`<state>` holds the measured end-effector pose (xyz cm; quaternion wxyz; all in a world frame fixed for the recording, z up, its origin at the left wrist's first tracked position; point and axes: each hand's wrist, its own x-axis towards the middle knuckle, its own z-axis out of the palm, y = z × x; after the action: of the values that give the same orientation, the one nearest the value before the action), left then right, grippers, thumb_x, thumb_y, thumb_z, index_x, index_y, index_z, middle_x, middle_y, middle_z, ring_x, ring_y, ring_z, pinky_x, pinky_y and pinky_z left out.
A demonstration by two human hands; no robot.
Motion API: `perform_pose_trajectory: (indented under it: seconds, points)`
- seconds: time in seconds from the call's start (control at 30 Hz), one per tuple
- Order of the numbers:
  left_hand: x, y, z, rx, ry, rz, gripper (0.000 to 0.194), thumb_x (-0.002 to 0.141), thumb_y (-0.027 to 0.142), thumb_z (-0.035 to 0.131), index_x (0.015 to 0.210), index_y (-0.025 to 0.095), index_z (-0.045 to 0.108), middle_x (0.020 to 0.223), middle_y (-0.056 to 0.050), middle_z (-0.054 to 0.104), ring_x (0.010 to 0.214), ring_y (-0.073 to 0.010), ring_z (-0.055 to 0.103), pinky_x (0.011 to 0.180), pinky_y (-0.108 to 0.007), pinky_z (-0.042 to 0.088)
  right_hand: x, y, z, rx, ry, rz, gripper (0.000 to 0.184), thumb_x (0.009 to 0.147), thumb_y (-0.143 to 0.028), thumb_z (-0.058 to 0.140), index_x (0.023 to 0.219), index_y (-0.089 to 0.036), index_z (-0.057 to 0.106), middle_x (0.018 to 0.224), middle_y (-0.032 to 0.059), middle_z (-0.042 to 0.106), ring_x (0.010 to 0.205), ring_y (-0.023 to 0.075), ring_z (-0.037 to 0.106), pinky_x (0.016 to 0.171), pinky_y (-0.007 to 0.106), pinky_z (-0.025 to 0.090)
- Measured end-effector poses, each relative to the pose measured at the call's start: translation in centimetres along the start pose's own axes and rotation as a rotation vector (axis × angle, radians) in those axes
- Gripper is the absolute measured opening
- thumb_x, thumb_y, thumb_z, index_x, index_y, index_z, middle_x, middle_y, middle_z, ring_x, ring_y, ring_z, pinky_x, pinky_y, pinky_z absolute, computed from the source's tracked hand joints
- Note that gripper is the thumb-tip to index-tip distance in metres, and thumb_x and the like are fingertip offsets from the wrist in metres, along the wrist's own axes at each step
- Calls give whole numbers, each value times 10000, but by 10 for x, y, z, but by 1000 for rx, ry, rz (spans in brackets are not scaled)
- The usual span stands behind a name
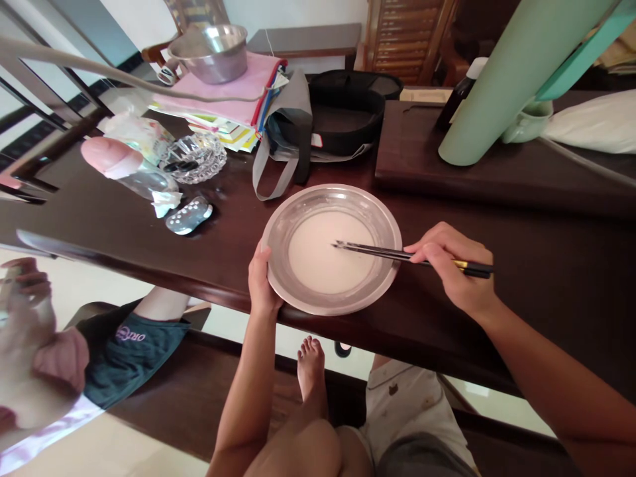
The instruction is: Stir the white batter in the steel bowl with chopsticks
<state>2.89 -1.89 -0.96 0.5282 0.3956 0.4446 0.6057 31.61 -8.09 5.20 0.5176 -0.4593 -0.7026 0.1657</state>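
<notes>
A round metal bowl [334, 303] stands near the front edge of the dark wooden table, with a whitish liquid [322, 265] in it. My left hand [262, 278] grips the bowl's left rim, thumb on top and fingers beneath or behind, partly hidden. In my right hand [454, 265] is a pair of dark chopsticks [382, 252] with gold bands near the upper ends. The fingers are closed round them at the bowl's right side. Their tips reach the liquid near the middle of the bowl, with some of it clinging to them.
Left of the bowl are a game controller [189, 215], a glass ashtray [199, 159] and a pink-topped bottle [112, 158]. Behind sit a grey bag [293, 112] and a steel basin [213, 56] on books. A green cylinder [517, 79] leans in at right. Another person [44, 351] sits at left.
</notes>
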Motion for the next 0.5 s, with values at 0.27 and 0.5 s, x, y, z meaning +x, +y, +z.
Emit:
perform_pose_trajectory:
  seconds: [0.27,0.5]
  points:
    - [0,0,0,-12,-1,11,402,859,437,607,1178,220,720,1186,-68,732,1154,-290,651,950,-356,524,0,-1,1,-26,-79,-28,174,912,-166,602,819,-255,718,867,23,764,797,196,673,757,396,514]
    - [0,1,1,-8,12,8,399,845,450,626,1153,216,727,1170,-68,737,1162,-295,648,948,-358,526,0,0,1,2,-142,-48,177,912,-168,596,830,-257,725,882,17,773,811,200,688,785,407,519]
